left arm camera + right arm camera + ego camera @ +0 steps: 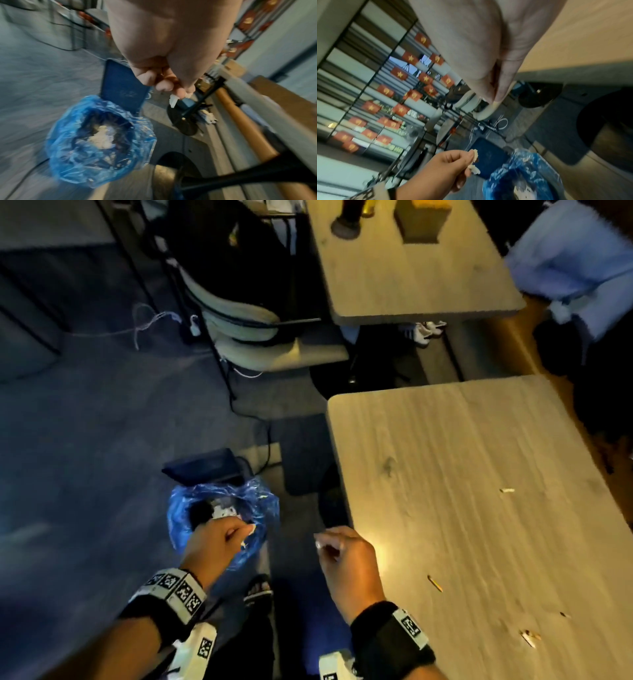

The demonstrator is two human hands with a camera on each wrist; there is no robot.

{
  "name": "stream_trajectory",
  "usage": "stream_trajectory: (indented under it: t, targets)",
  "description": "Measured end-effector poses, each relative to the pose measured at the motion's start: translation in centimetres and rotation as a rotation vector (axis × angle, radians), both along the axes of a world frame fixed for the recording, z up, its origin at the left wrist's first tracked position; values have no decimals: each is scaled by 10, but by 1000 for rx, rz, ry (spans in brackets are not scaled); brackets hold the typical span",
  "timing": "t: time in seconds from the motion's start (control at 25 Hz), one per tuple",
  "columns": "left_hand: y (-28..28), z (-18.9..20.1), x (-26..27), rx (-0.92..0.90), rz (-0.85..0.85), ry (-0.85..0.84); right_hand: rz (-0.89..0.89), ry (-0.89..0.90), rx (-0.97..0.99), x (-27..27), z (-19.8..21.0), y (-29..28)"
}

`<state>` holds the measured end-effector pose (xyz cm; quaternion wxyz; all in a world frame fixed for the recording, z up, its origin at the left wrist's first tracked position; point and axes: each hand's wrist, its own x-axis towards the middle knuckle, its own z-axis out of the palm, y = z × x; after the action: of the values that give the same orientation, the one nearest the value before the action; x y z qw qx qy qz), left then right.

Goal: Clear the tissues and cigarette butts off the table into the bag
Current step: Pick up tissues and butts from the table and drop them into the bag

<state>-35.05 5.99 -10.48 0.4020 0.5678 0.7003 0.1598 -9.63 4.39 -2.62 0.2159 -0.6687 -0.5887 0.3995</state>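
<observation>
Head view. Left hand [219, 537] over the blue bag [263, 501] on the floor, fingers pinched on pale tissue scraps [251, 530]. Right hand [346, 553] just off the near-left corner of the surface [445, 446], fingers curled together, something small and white at the tips; too small to name. Left on the surface: a pale butt [507, 490] toward the far side, a yellowish butt [435, 583] nearer, more bits [529, 638] at the near edge. Clearing judged partway done.

Left wrist view. Fingertips [181, 93] clamped on a white torn scrap [173, 101], held above and to one side of the bag's mouth [102, 136] rather than squarely over it. Inside the bag: crumpled white tissue on a dark lining; blurred, nothing finer legible.

Right wrist view. Right thumb and fingertips [494, 94] pressed together; contents hidden here. Left hand [452, 166] seen holding two pale scraps [474, 162] beside the bag rim [522, 169].

Risks, as judgement. Scrap light, so release off-centre likely to drift past the rim onto the floor. Bag rim limp and crumpled, so a brush could fold the mouth shut. Small butts on the surface easy to miss in dim light.
</observation>
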Motion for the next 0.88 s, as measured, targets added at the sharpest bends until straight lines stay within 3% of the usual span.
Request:
stream_trajectory:
  t: [0.24, 0.48, 0.64, 0.76, 0.88]
  targets:
    - [10, -105, -65, -124, 339, 21, 344, -67, -131, -91, -94, 48]
    - [15, -190, -99, -313, 327, 62, 411, -2, -208, -151, -187, 77]
    - [14, -207, -105, -423, 433, -70, 325, -18, -256, -180, -241, 88]
    - [4, -206, -110, -442, 356, -74, 351, -41, -436, -193, -277, 88]
    - [-6, -203, -113, -470, 305, -27, 374, -44, -584, -191, -282, 85]
